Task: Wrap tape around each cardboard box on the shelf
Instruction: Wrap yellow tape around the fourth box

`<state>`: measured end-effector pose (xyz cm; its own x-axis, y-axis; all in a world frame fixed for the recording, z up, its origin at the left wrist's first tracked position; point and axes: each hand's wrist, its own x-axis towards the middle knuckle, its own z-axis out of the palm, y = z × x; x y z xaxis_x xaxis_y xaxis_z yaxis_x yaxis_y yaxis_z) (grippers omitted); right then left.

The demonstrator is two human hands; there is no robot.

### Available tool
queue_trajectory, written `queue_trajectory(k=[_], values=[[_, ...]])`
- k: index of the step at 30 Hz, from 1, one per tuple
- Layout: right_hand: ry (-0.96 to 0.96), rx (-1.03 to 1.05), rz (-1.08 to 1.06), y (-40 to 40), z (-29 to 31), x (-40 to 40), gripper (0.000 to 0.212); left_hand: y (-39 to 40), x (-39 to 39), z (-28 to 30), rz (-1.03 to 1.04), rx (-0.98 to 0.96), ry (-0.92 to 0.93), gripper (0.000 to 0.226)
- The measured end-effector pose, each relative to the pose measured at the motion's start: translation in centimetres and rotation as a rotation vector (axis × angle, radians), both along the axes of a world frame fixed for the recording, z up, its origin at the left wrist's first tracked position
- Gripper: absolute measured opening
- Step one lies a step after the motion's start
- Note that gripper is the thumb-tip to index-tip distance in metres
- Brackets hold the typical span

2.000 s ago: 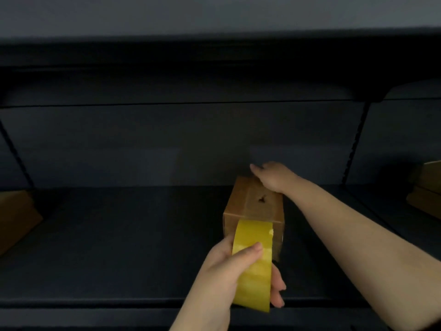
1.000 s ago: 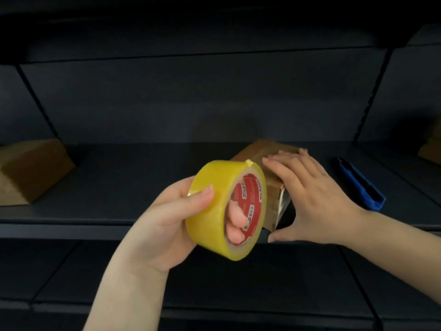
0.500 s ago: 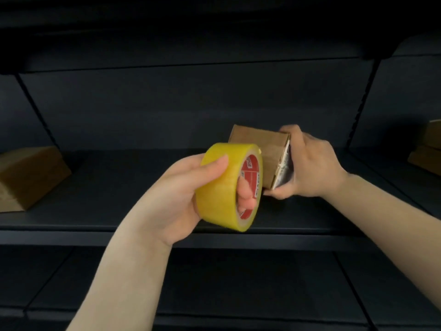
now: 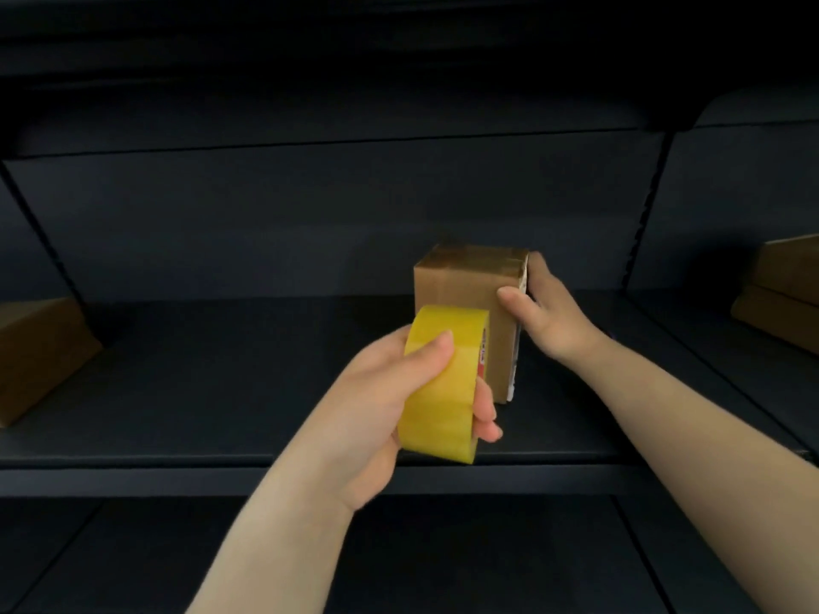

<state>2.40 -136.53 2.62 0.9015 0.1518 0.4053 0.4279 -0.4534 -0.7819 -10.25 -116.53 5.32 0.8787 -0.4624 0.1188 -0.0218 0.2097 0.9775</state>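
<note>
So we're mid-wrap on the middle cardboard box (image 4: 465, 312), which stands on end on the dark shelf (image 4: 221, 392). The right hand (image 4: 547, 312) grips its right edge, thumb on the near face, fingers curled behind. The left hand (image 4: 399, 392) clutches the yellow tape roll (image 4: 436, 387) just in front of the box's lower left corner. A glossy band already crosses the top. Next move, I'd guess: pull the roll round another face while the right hand steadies or turns the box. Other boxes wait far left (image 4: 40, 352) and far right (image 4: 784, 290).
</note>
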Motion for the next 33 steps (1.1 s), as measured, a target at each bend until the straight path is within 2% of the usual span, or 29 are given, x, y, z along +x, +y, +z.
queue_trajectory(k=[4, 11, 13, 16, 19, 22, 25, 27, 29, 30, 31, 33], values=[[0.108, 0.148, -0.051, 0.3, -0.1, 1.0, 0.094, -1.6, -0.1, -1.1, 0.093, -0.099, 0.137, 0.04], [0.372, 0.321, -0.089, 1.9, 0.7, 2.7, 0.103, -1.7, 1.3, -0.1, 0.1, 0.115, -0.069, 0.019], [0.451, 0.337, -0.089, 2.1, 0.9, 3.3, 0.098, -1.6, 1.6, 0.1, 0.091, 0.12, -0.029, 0.019], [0.558, 0.442, -0.118, 1.7, 0.8, 4.6, 0.084, -1.8, 1.4, -0.9, 0.101, 0.11, 0.118, 0.034], [0.62, 0.362, -0.144, 1.8, -0.1, 5.5, 0.078, -2.1, 1.3, -2.1, 0.154, 0.112, 0.147, 0.04], [0.652, 0.228, -0.176, 2.5, -1.5, 6.5, 0.082, -2.1, 1.4, -2.4, 0.175, 0.048, 0.174, 0.035], [0.483, 0.075, -0.289, 2.5, -1.7, 7.6, 0.079, -1.8, 1.7, -2.3, 0.207, 0.051, 0.139, 0.03], [0.178, 0.007, -0.324, 2.1, -1.6, 6.6, 0.063, -1.1, 1.8, -2.5, 0.21, 0.052, 0.146, 0.032], [-0.201, -0.044, -0.203, 1.6, -1.1, 3.8, 0.048, 0.2, 1.6, -2.5, 0.204, 0.058, 0.179, 0.031], [-0.323, -0.131, -0.097, 1.3, -1.0, 2.0, 0.045, 1.0, 1.5, -2.5, 0.185, 0.051, 0.189, 0.03], [-0.396, -0.253, 0.014, 0.9, -1.0, 0.2, 0.047, 1.7, 1.3, -2.4, 0.156, 0.056, 0.191, 0.032], [-0.449, -0.521, 0.159, 0.3, -1.4, -2.9, 0.062, 2.7, 1.1, -2.1, 0.127, 0.067, 0.183, 0.035]])
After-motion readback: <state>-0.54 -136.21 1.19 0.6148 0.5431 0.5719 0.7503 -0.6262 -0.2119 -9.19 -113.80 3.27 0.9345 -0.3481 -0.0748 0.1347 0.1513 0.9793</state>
